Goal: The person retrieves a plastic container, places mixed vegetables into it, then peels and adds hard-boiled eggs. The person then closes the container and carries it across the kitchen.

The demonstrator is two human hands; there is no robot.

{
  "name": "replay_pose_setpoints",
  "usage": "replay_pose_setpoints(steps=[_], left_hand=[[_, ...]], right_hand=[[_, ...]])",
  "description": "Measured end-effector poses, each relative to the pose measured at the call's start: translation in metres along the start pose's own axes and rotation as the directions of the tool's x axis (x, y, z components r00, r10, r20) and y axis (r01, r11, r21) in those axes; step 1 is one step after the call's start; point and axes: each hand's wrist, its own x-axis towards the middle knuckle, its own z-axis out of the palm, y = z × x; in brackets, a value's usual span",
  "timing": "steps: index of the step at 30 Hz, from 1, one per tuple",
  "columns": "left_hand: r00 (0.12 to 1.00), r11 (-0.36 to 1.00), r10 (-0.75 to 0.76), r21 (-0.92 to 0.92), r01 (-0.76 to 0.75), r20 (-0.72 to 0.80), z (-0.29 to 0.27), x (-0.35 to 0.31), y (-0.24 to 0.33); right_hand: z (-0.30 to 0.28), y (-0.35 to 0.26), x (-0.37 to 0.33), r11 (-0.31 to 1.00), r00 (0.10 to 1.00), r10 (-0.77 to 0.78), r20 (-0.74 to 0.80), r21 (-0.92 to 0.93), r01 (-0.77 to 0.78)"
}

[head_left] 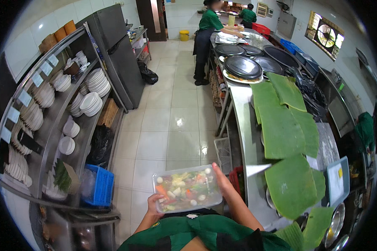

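Observation:
Close in front of me I carry a clear plastic food container (187,189) over the tiled floor. Through its lid show mixed vegetables: orange carrot pieces, pale chunks and small whitish round pieces. My left hand (155,205) grips the left end, with the fingers curled onto the edge. My right hand (223,180) clasps the right end, its fingers along the side and partly hidden beneath. The container sits nearly level between both hands.
A steel counter on my right bears banana leaves (282,131) and black round lids (243,67). To the left, metal shelves hold plate stacks (97,82); a blue crate (98,186) sits low. A co-worker (209,37) stands at the counter's far end. A black bag (146,73) lies on the floor.

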Motion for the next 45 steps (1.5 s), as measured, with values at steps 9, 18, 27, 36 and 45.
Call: replay_pose_setpoints(steps=[9,18,27,36,45], left_hand=[[0.995,0.995,-0.047,0.089,0.039,0.089,0.088,0.218,0.157],[0.929,0.964,-0.259,0.123,0.234,0.263,0.208,0.489,0.271],[0.981,1.000,-0.009,-0.014,0.012,0.192,0.312,0.684,0.422],[0.978,0.984,0.148,-0.126,-0.129,0.148,0.356,0.885,0.597],[0.953,0.990,-0.126,0.092,0.104,0.274,0.479,1.166,0.755]], right_hand=[[0.030,-0.149,0.164,0.996,0.948,-0.081,0.309,-0.004,0.087],[0.013,-0.318,0.346,0.974,0.958,-0.225,0.176,0.023,0.224],[0.048,-0.554,0.576,0.997,0.878,-0.030,0.478,-0.049,0.061],[0.125,-0.693,0.858,0.998,0.784,-0.025,0.620,-0.029,0.055],[0.154,-0.863,1.049,0.878,0.977,-0.178,0.113,0.466,0.106]])
